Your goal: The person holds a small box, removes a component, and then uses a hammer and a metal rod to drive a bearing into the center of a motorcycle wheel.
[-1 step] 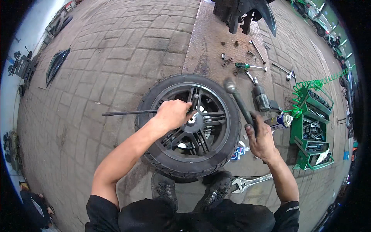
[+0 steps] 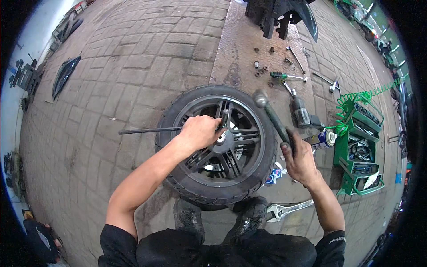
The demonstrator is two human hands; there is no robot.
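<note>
The wheel lies flat in front of the person's shoes, hub face up, and it looks like the heavy thing here: a cast rim with a thick tyre, stiff in the metal and only slightly yielding in the rubber. Its weight should keep it fairly steady, and for lifting, the tyre's outer edge on opposite sides would give the surest hold, with the tread for grip; the spokes are rigid enough to grasp, but the gaps between them could pinch a finger, and the shiny disc beneath is better left clean of greasy skin. The left hand is over the hub area, its fingers curled closed around a dark rod that juts out to the left past the tyre (whether the dark upright piece at the fingertips belongs to that rod, I cannot tell). The rod is probably hard and slick if oily, so a firm wrap well away from any struck end suits it. The right hand has its fingers wrapped around the lower handle of a hammer, whose blurred head is raised beside the wheel's upper right. It is likely head-heavy, so a low hold gives swing, while one nearer the head gives control.
</note>
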